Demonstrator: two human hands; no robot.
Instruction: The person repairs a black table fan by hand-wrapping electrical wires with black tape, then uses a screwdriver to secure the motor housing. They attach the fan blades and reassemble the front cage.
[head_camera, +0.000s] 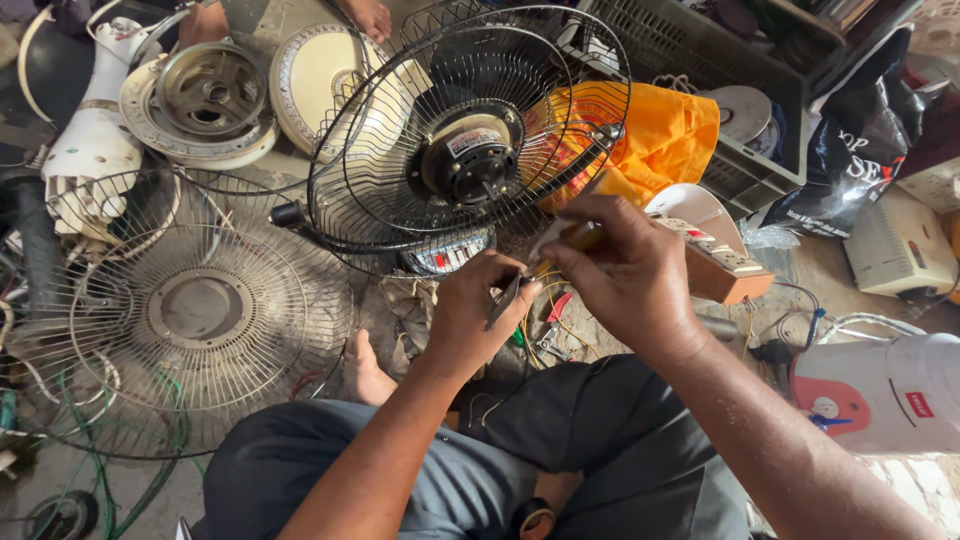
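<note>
Below the black fan cage (470, 140), the left hand (475, 315) pinched a small dark tool (508, 298) against thin yellow wires (545, 268); the right hand (625, 270) closed its fingers around them. Judged best done with wires taut and strokes short.

A small dark metal tool (505, 300), pinched in the left hand (478, 312), slants toward seven o'clock. Thin yellow wires (543, 268) meet its tip at one o'clock, where the right hand (622, 275) grips them beside a yellowish piece (582, 236).
</note>
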